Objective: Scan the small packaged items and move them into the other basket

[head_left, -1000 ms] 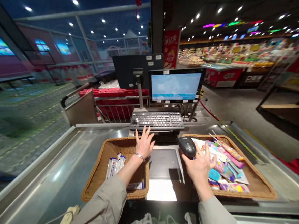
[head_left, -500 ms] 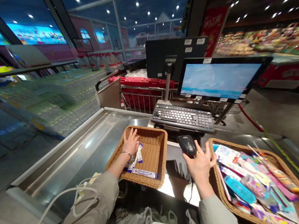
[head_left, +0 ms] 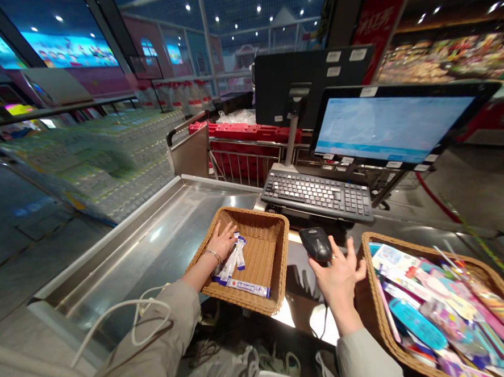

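Slim packets (head_left: 231, 265) lie bunched along the left edge of a wicker basket (head_left: 264, 250) near the counter's (head_left: 165, 233) front, long axes roughly following that side. The left hand (head_left: 222, 242), the nearer, crosses that edge, fingers spread, the bunch just to its right; we cannot tell if they touch. The right hand (head_left: 338, 283) grips a black scanner (head_left: 316, 245) beside a second basket (head_left: 371, 278).

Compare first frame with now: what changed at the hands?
The left hand moved leftward into the brown woven left basket, at the slim white-and-blue packets; grip unclear. The right hand shifted left relative to the brown woven right basket. Unchanged: it holds the black handheld scanner; packets lie in the left basket.
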{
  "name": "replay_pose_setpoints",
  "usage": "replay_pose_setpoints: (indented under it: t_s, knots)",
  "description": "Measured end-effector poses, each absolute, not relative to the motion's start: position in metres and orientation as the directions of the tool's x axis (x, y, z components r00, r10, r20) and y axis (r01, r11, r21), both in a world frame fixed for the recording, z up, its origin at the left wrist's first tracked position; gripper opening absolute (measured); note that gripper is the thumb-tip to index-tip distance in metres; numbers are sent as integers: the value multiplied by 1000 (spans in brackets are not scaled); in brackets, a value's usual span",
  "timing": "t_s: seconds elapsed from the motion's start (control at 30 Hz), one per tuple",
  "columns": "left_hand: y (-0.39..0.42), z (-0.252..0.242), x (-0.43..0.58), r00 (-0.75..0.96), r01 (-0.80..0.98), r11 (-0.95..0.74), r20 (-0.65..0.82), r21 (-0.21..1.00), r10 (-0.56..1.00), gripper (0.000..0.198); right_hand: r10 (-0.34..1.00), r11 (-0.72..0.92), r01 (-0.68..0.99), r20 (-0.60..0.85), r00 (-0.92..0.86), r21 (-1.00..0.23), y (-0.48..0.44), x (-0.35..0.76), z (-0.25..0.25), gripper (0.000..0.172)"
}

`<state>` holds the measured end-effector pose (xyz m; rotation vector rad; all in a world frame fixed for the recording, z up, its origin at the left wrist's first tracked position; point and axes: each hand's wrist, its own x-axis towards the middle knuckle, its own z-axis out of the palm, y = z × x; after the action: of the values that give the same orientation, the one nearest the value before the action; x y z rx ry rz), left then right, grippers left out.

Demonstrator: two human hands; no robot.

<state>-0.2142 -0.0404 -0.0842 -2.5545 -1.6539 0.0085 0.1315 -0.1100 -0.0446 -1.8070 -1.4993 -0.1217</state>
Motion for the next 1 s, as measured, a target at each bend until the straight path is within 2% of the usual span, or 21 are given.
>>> replay_pose_setpoints:
  t_s: [0.23, 0.67, 0.87, 1.0]
  knots:
    - [-25, -102, -218, 566, 814, -577, -138, -59, 813, 24, 811, -52, 888, 500, 305, -457, -114, 136, -48, 44]
    - [-4, -129, -218, 623, 776, -630, -167, 14, 764, 20, 783, -98, 904, 528, 327, -415, -119, 150, -49, 40]
    - [1, -124, -219, 621, 781, -623, -155, 38, 769, 22, 779, -106, 900, 527, 340, -424, -119, 151, -48, 43]
    - [4, -115, -215, 588, 805, -593, -146, 14, 795, 18, 782, -110, 892, 516, 350, -439, -119, 149, -47, 47]
